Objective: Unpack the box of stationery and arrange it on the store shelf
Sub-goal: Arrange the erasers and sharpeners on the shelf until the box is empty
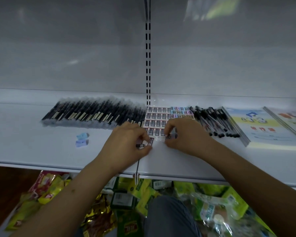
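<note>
On the white store shelf (pixel 41 151) lies a grid of small white erasers (pixel 156 117) with dark labels. My left hand (pixel 128 142) grips a few erasers (pixel 141 145) at the grid's near left corner. My right hand (pixel 184 135) pinches one eraser (pixel 169 137) at the grid's near right edge. Left of the grid runs a long row of wrapped black pens (pixel 96 112). Pastel erasers (pixel 182 111) sit behind my right hand. No box is in view.
Loose black pens (pixel 215 122) and two exercise books (pixel 256 127) lie to the right. Two blue sharpeners (pixel 82 139) sit at the left. A slotted upright (pixel 148 65) splits the back wall. Snack packets (pixel 143 194) fill the shelf below.
</note>
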